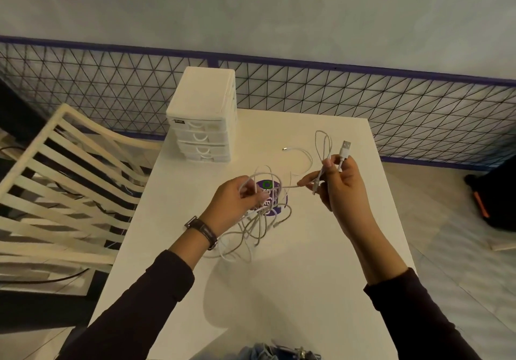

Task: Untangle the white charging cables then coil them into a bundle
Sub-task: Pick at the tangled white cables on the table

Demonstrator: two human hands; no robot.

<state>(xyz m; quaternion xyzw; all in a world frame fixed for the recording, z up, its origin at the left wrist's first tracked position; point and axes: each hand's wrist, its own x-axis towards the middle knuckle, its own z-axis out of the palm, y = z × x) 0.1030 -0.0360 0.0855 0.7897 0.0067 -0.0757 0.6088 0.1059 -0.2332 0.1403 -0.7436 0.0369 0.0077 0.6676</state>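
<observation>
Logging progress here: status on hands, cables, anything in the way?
Left hand grips the tangled white cables. Right hand pinches strands below the USB plug. Nothing coiled yet. Drawer unit stands apart, behind.

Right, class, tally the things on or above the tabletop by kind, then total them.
Hands: 2, left hand, right hand
Tangle of white cables: 1
Drawer unit: 1
Wristwatch: 1
Purple sticker: 1
Total: 6
</observation>
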